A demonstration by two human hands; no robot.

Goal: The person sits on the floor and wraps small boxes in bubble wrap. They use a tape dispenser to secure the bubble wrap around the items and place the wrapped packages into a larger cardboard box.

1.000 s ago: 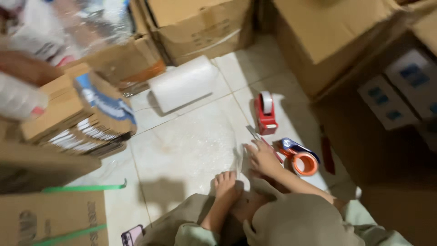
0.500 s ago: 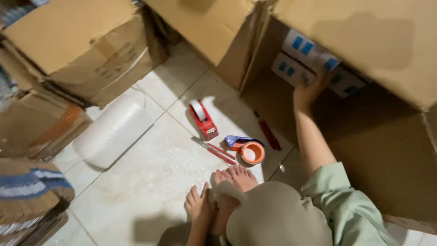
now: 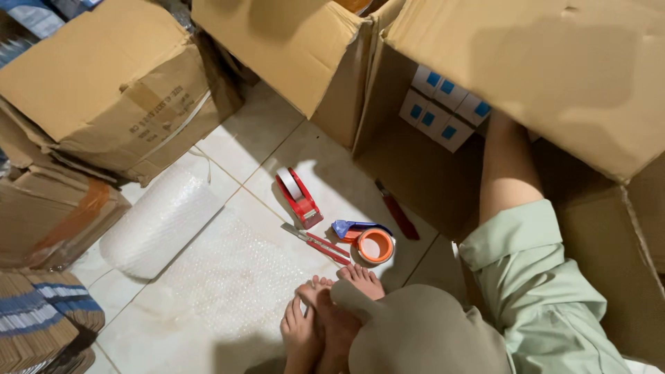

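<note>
I see my right arm (image 3: 509,166) stretched into the big carton (image 3: 554,62), which lies on its side with its mouth open toward me. The right hand is hidden under the top flap, at the small boxes (image 3: 443,114), so I cannot tell whether it is clenched, released or grasping 1 of them. The left hand is out of sight.

As I judge it, the work is early: at least 5 small white boxes sit stacked at the back of the carton and none lies out on the floor. The bubble wrap sheet (image 3: 235,277) before my feet (image 3: 325,318) is bare, with the roll (image 3: 161,221), tape dispenser (image 3: 299,197), orange tape (image 3: 375,246) and cutter (image 3: 396,218) untouched nearby.

The small boxes turn their blue-square ends toward the mouth; their row runs from upper left to lower right.
</note>
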